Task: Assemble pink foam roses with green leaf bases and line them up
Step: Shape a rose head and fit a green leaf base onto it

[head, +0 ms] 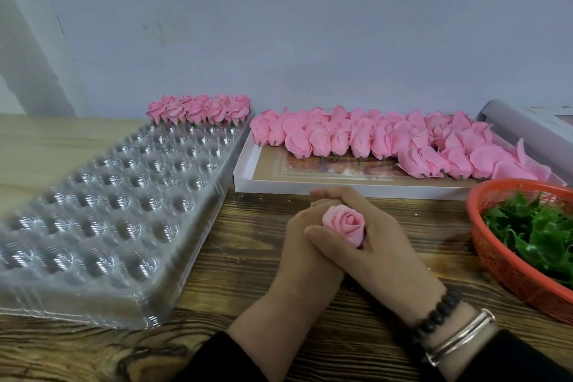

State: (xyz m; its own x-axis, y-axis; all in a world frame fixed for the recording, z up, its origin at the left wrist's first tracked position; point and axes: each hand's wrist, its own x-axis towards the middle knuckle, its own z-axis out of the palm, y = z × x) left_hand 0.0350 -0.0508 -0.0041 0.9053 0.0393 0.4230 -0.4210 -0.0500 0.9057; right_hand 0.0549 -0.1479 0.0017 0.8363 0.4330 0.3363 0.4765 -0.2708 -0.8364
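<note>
Clasping pink rose (344, 223), left hand (302, 245), right hand (381, 245), hands interlocked

Wood-grain table (242, 260) sat against a pale bluish wall (310, 25). Grey-white box or lid (527, 124), partly cut off, lay at far right by the wall. Beaded bracelet (437, 313) and silver bangles (462, 335) in foreground.
</note>
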